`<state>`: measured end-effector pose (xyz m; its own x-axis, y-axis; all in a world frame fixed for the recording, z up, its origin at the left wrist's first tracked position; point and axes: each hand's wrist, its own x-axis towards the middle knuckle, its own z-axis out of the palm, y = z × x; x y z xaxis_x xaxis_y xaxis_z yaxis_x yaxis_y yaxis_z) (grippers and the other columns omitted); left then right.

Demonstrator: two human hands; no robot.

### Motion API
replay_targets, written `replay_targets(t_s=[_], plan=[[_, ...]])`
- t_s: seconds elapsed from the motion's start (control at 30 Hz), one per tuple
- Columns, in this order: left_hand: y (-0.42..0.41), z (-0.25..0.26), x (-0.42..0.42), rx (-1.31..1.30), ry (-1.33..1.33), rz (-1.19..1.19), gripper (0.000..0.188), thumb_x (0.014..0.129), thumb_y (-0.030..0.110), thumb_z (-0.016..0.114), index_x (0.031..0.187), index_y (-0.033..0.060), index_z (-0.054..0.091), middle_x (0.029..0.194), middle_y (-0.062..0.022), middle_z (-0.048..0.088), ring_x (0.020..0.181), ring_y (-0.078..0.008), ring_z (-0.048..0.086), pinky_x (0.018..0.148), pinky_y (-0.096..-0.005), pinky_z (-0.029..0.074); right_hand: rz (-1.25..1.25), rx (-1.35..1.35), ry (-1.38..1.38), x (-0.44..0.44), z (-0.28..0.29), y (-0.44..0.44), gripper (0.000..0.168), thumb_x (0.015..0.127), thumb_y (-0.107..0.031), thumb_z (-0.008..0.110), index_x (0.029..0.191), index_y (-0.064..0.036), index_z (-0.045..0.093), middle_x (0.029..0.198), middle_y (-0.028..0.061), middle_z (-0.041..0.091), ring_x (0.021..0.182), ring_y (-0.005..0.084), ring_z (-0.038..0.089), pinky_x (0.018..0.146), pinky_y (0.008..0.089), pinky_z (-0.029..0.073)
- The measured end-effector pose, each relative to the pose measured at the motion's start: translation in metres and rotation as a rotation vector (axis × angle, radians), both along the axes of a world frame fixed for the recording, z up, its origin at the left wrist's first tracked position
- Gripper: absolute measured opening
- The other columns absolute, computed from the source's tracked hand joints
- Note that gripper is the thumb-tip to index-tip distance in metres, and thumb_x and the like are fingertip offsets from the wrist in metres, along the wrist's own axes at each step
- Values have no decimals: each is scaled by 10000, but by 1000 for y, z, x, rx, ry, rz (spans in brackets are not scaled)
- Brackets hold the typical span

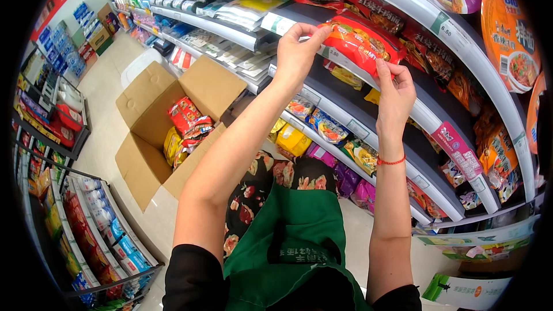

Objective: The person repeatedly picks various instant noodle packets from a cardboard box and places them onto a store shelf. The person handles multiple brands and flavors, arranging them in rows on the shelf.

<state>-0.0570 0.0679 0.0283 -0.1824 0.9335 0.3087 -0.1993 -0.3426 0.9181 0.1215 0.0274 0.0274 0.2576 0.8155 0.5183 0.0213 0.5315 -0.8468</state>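
Note:
A red packet of instant noodles [360,41] lies between my two hands at the front edge of a store shelf [425,119]. My left hand [302,47] pinches its left end between thumb and fingers. With thumb and fingers, my right hand [394,84] grips its lower right edge; a red cord circles that wrist. Directly behind, similar dark red noodle packets [376,13] fill part of the same shelf. An open cardboard box [149,147] stands on the floor to the left, holding red packets [185,116] and yellow packets [173,147].
Lower shelves hold yellow packets [293,139] and purple packets [345,179]. Noodle bowls [510,39] stand at the upper right, above a protruding shelf edge. Wire-edged display racks [88,229] stand at the left. A white plastic object [140,67] is behind the box.

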Motion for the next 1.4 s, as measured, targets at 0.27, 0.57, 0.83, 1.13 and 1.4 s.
replay_targets(t_s=[0.27, 0.57, 0.83, 1.13, 1.4], plan=[[-26, -2, -24, -23, -413, -397, 607, 875, 261, 655, 1379, 57, 383, 1284, -101, 509, 1171, -182, 500, 1006, -377, 389, 179, 45, 74, -22, 15, -25, 80, 895, -63, 640, 929, -3, 599, 904, 41, 621, 834, 65, 575, 774, 196, 458], [-52, -54, -64, 200, 372, 117, 605, 718, 220, 800, 1248, 70, 551, 1344, -143, 457, 1316, -265, 357, 1088, -398, 284, 450, -120, 173, -50, 8, -31, 114, 903, -109, 630, 957, -11, 605, 947, 73, 644, 859, 122, 634, 803, 288, 540], [-97, -69, -94, 48, -106, 97, 425, 862, 64, 664, 1230, -1, 460, 1126, -78, 612, 979, -128, 606, 838, -266, 504, 540, -199, 36, -100, 0, -40, 256, 887, -114, 659, 1098, 15, 594, 964, 68, 636, 848, 108, 606, 773, 251, 514], [-128, -102, -135, -90, -200, 239, 320, 945, 197, 584, 1208, 39, 494, 1113, -39, 627, 968, -104, 609, 834, -276, 508, 386, -121, -512, -134, -80, -18, 583, 785, -194, 761, 1267, 1, 496, 1191, 143, 562, 1100, 217, 548, 930, 330, 442], [-164, -137, -168, -343, -314, 312, 479, 900, 173, 648, 1261, 43, 363, 1099, -78, 617, 972, -126, 615, 819, -299, 525, 732, -655, -383, -172, -104, -30, 418, 873, -221, 676, 1194, -16, 503, 926, 95, 650, 588, 112, 622, 479, 216, 490]])
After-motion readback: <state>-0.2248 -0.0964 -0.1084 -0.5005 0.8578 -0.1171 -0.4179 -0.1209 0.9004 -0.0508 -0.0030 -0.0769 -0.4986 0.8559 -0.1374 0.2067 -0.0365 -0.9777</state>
